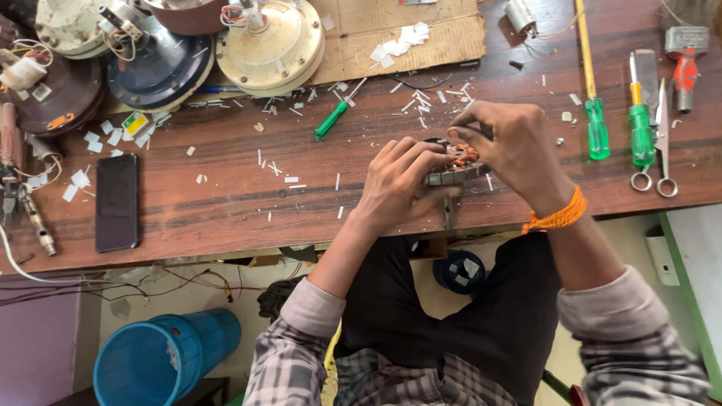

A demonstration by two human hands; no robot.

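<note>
Both hands meet on one thing: a round metal motor core with copper windings, lying flat at the near edge of the wooden table, right in front of the person. Left hand comes at it from the left, fingers curled over its near-left rim, thumb side against the metal, gripping it steady. Right hand comes from the right and above, fingers bunched together, tips pinching down at the copper on the top of the core; what exactly sits between the tips cannot be told. Core sits between the two hands, touching both, disc face up, no clear long axis. Orange thread band on the right wrist. Further right: green-handled screwdrivers and scissors, well apart from the hands. Further left: small white paper scraps scattered on the wood, a green marker, a dark phone, fan motor housings at the far edge.
</note>
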